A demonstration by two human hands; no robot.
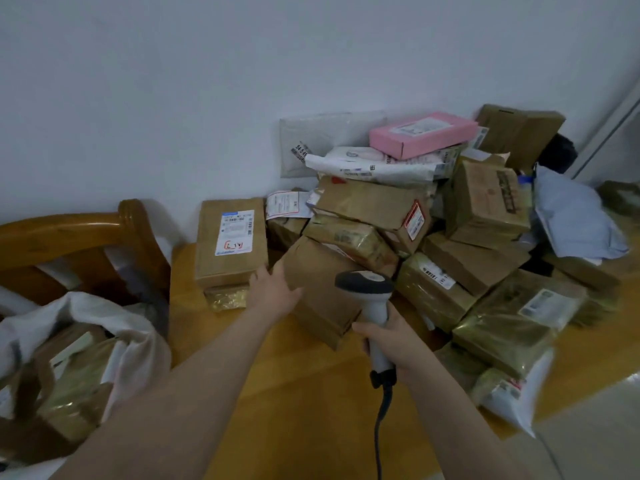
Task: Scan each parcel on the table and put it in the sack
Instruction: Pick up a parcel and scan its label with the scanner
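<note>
A heap of taped brown parcels covers the wooden table (263, 368). At the heap's near edge lies a plain brown parcel (322, 292), tilted. My left hand (273, 289) reaches to its left side and touches it; its fingers are partly hidden between this parcel and a labelled box (230, 244). My right hand (391, 337) grips the handle of a white barcode scanner (370, 292), whose dark head points at the plain parcel. A white sack (114, 344) stands open at the lower left with several parcels inside.
A pink box (420, 133) and white mailers top the heap against the wall. Plastic-wrapped parcels (512, 327) crowd the right side to the table's edge. A wooden chair back (79, 237) stands behind the sack. The scanner cable (381, 417) hangs down over the table.
</note>
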